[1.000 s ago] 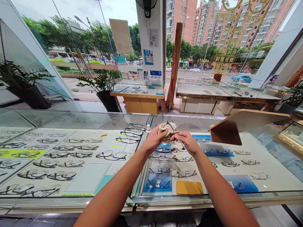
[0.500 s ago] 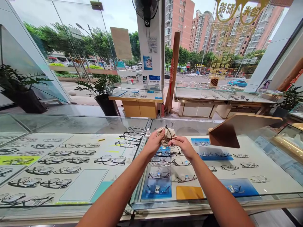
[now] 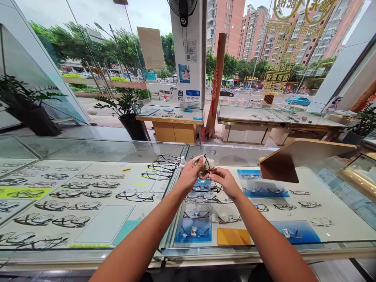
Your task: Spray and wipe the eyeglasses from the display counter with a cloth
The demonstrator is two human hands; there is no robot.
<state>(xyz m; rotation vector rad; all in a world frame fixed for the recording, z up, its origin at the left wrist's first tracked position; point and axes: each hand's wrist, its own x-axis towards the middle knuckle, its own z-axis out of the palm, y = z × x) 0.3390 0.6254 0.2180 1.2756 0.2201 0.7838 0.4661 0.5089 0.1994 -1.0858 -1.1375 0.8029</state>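
Above the glass counter, my left hand (image 3: 190,173) is closed on a crumpled beige cloth (image 3: 201,163), the thumb pressed on top. A dark-framed pair of eyeglasses (image 3: 208,161) is held between both hands, its lens area partly wrapped in the cloth. One temple arm sticks up and another reaches down past the fingers. My right hand (image 3: 225,180) pinches the glasses' frame at their right side. A small white bottle (image 3: 182,161) stands just beyond my left hand.
Rows of eyeglasses (image 3: 135,194) lie in the glass display case (image 3: 147,149) below. A tilted brown board (image 3: 279,170) stands on the right. An orange-yellow pad (image 3: 233,237) lies near the front edge. A potted plant (image 3: 132,127) and more counters stand behind.
Both hands have shifted slightly left with the glasses and cloth, and the glasses have turned a little. The camera view has tilted slightly down.
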